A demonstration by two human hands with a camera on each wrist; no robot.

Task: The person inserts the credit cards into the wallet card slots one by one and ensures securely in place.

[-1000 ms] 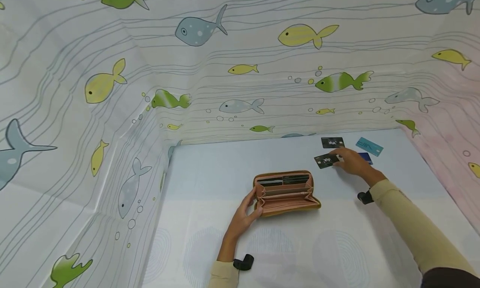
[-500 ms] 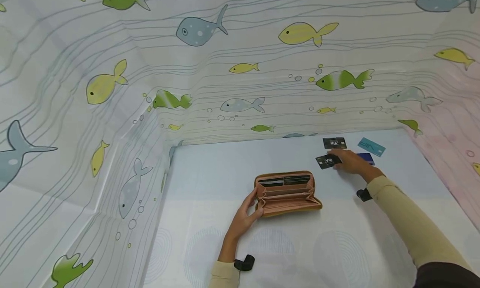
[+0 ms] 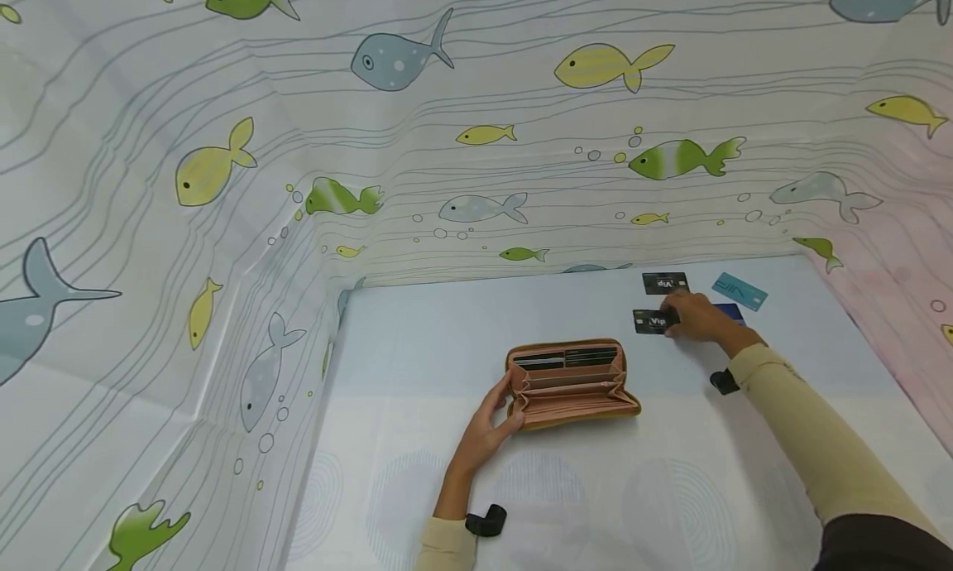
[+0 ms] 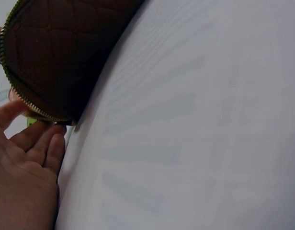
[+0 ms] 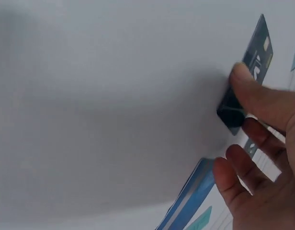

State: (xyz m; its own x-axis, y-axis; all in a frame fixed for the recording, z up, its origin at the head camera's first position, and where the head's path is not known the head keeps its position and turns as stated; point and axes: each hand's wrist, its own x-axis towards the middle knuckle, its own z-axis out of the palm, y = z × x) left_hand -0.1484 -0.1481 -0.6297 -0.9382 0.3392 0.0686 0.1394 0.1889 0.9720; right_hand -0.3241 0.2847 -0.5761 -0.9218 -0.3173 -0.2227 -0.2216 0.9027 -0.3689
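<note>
— What does the wallet (image 3: pixel 569 383) hold?

— It lies open on the pale table (image 3: pixel 417 339), a long zip-around case, tan outside with a pinkish lining pleated into several pockets. Dark cards sit in the slots along its far wall; how many I cannot tell. The left wrist view shows its quilted dark skin and a brass zip.

— And the left hand (image 3: pixel 484 430)?

— It grips the wallet's left end, thumb on the rim and fingers curled against the outside.

— The right one?

— The right hand (image 3: pixel 696 317) pinches a black card (image 3: pixel 649 321) beyond the wallet's right end. In the right wrist view the thumb presses on its top face and the fingers curl beneath, with that edge raised off the table.

— Other cards?

— A second black card (image 3: pixel 664 284) lies flat just behind it, a teal card (image 3: pixel 739 290) to the right, and a dark blue card (image 3: pixel 730 312) is mostly hidden behind the hand. All are thin, glossy rectangles; their lettering is too small to read surely.

— The backdrop?

— A creased fish-print sheet (image 3: pixel 223 182).
</note>
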